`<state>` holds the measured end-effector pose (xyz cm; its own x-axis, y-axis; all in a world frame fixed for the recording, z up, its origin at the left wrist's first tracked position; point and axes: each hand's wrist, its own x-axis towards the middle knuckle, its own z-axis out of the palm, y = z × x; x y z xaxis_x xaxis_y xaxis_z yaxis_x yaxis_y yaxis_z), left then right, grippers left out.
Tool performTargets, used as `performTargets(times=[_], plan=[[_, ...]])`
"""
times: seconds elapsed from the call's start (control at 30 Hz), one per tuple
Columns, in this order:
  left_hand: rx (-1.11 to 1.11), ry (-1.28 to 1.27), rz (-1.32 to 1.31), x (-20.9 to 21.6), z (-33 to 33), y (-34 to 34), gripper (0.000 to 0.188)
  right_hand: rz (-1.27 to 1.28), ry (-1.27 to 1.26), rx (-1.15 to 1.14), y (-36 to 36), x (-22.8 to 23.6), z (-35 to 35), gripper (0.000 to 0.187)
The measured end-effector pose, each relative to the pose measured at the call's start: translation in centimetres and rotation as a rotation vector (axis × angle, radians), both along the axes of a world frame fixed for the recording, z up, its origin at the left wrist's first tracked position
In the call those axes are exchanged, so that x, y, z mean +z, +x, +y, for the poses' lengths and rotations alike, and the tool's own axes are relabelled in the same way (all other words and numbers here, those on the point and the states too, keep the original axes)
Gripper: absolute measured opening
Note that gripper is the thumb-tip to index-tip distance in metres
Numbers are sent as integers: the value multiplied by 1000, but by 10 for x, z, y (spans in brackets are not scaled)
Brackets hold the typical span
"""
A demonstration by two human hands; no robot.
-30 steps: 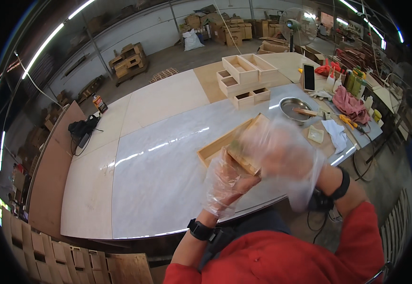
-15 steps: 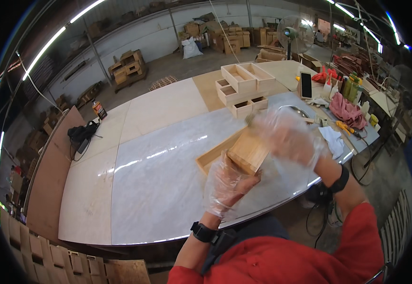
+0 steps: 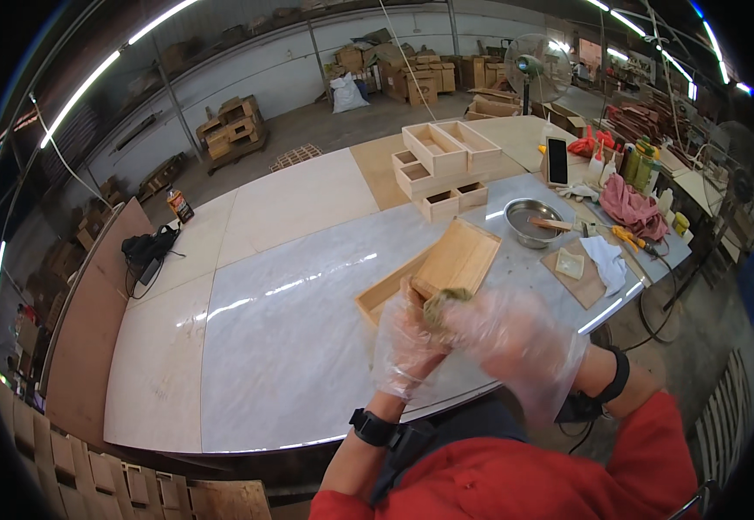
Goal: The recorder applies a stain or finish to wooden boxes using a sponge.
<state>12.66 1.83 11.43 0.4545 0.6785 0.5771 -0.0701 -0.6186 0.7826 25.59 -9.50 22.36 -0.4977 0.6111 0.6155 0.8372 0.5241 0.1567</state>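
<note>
My left hand (image 3: 410,340), in a clear plastic glove, grips the near end of a small wooden box (image 3: 462,256) and holds it tilted over the table. A crumpled olive-green cloth (image 3: 443,303) is pinched in my gloved right hand (image 3: 516,334), pressed at the box's near edge; the right hand is slightly blurred. Behind the held box, a wooden tray (image 3: 383,292) lies on the table, partly covered by the box and my left hand.
Pale wooden boxes (image 3: 446,160) are stacked at the table's far side. To the right are a metal bowl (image 3: 533,223) with a brush (image 3: 555,224) across it, a white cloth (image 3: 604,262), a pink cloth (image 3: 633,208), a phone (image 3: 556,161) and several bottles. A black bag (image 3: 147,249) sits far left.
My right hand has drawn back from the box's far end to its near edge with the cloth. The box's broad face now shows more, and the metal bowl is uncovered.
</note>
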Motion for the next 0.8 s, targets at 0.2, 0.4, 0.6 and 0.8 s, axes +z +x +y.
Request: performTargets(times=[0.2, 0.4, 0.6, 0.8], plan=[[13, -136, -29, 23, -16, -3, 65, 19, 116, -58, 44, -11, 20, 23], [-19, -200, -177, 14, -18, -4, 65, -136, 48, -213, 39, -4, 37, 30], [-72, -184, 17, 24, -25, -6, 67, -282, 23, -171, 62, 20, 81, 25], [-69, -270, -144, 6, -2, -16, 73, 20, -199, -131, 48, -6, 13, 22]])
